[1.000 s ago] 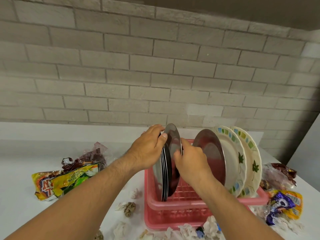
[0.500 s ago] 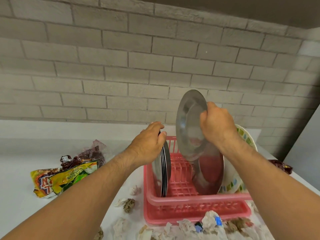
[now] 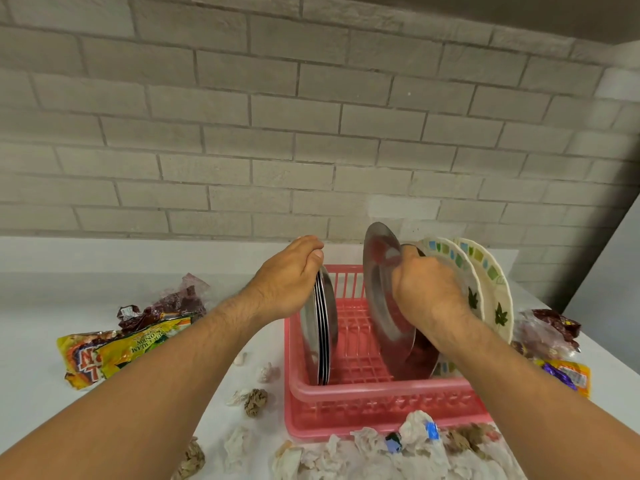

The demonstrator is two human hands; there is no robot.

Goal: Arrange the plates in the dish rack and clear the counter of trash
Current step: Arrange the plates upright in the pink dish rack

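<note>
Down has come the right hand [image 3: 427, 292], which half a second ago held a steel plate [image 3: 382, 289] up in front of the brick wall [image 3: 311, 133]; that plate now stands on edge inside the pink dish rack [image 3: 377, 393], tilted to the right against another steel plate [image 3: 420, 355] behind it. The fingers are closed over its upper right rim, though motion blur makes the exact grip hard to read. The left hand [image 3: 287, 275] has not moved: it is clamped over the top of a stack of steel plates [image 3: 320, 327] standing upright at the left end of the rack.

Between the two hands the middle of the rack is open, its ribbed floor showing. Just beyond the right hand two white plates [image 3: 491, 299], with coloured squares round the rim and green leaf prints, lean at the right end.

The steel plates are round, shiny and grey, and they catch a red reflection from the rack.

On the white counter [image 3: 41, 306] left of the rack lie a yellow snack bag [image 3: 121, 351] and a dark red wrapper [image 3: 166, 303]. Crumpled tissues [image 3: 374, 452] are strewn along the front of the rack, and more wrappers [image 3: 550, 334] lie to its right.
</note>
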